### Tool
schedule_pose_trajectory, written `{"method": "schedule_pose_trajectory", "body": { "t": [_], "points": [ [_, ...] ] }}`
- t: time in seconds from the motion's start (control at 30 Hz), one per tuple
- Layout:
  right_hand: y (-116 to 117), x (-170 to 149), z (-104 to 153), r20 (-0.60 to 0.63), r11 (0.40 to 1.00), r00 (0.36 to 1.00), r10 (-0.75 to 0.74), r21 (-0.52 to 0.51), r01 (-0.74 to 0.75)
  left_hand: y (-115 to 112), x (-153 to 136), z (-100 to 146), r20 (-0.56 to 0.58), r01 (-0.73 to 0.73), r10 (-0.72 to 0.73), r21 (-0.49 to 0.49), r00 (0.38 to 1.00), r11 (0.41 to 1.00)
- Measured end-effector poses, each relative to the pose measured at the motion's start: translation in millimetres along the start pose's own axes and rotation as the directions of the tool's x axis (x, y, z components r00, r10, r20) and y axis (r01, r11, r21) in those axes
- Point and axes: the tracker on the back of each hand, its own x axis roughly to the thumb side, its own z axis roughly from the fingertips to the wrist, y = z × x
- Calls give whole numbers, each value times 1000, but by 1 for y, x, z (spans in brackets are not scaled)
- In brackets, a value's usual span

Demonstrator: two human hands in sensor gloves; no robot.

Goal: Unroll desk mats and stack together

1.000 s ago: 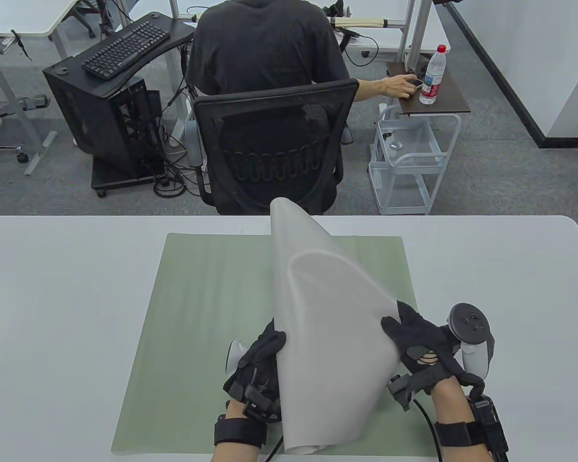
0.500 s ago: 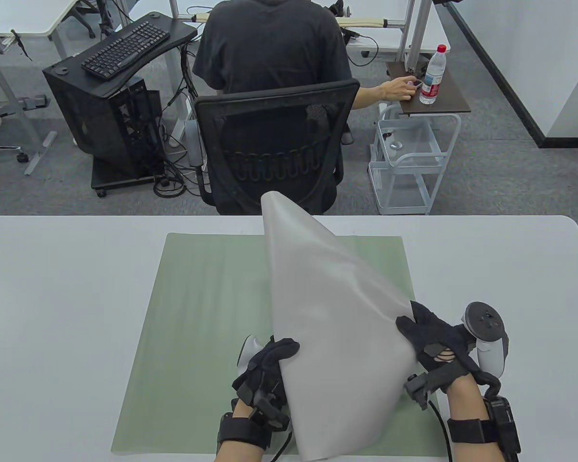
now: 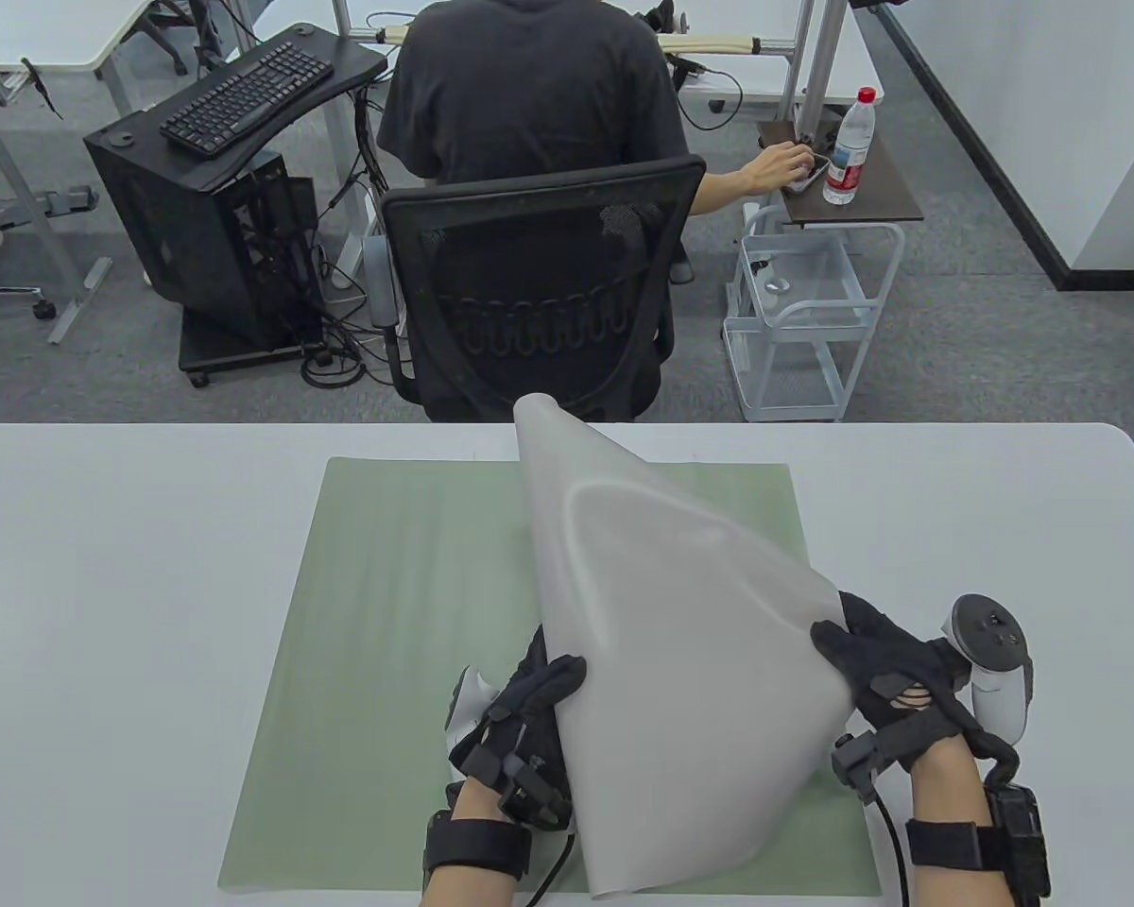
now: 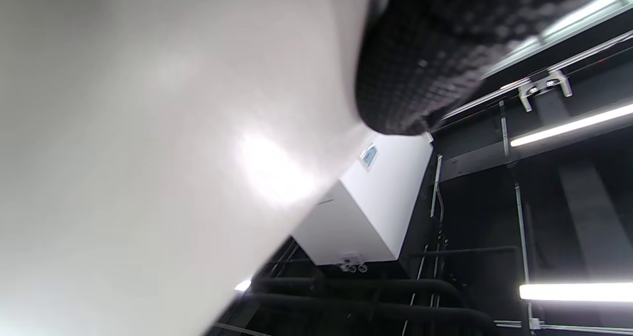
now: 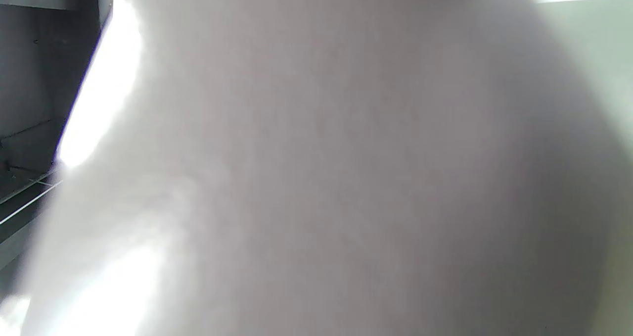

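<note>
Chair [image 3: 539, 293] beyond raised grey mat [image 3: 680, 661]

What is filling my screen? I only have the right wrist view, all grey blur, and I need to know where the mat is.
Observer: That is the grey mat, curled and raised above the table.
Operator: Which hand has it?
Observer: Both: the left hand grips its left edge, the right hand its right edge.
Operator: Anything underneath?
Observer: A green mat lies flat on the white table.
</note>
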Motion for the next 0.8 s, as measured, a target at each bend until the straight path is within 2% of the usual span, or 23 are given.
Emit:
{"method": "schedule_pose_trajectory", "body": {
  "t": [0.07,0.17,0.23,0.3,0.4,0.57,0.63,0.7,0.73,0.8],
  "points": [
    [-4,1,2,7,1000,1000,6,-8,-6,2,-1,-1,-44,52,-53,-22,998,998],
    [-12,-1,3,0,1000,1000,5,-18,-5,-7,-1,-1,-53,113,-115,-42,992,993],
    [-14,-4,3,-13,1000,1000,-5,6,5,-13,-1,-2,-44,74,-78,-91,996,993],
    [-19,-5,5,-14,1000,1000,-8,-10,8,-19,2,-5,7,97,-97,-153,995,983],
    [-21,-5,6,-22,1000,1000,-1,27,2,-27,2,-9,105,45,-21,-229,994,972],
    [-23,-9,5,-25,999,1000,-19,29,20,-25,-3,-12,120,-64,104,-296,987,953],
    [-26,-10,6,-42,999,999,-23,34,24,-25,2,-10,94,8,15,-240,995,971],
    [-32,-13,9,-83,998,997,1,64,5,-24,12,-6,40,158,-154,-149,987,976],
    [-36,-15,11,-113,994,993,18,107,-6,-22,18,-3,-32,272,-275,-72,961,960],
    [-41,-21,13,-155,986,987,52,166,-26,-19,23,-1,-102,406,-406,-23,908,914]
  ]
}}
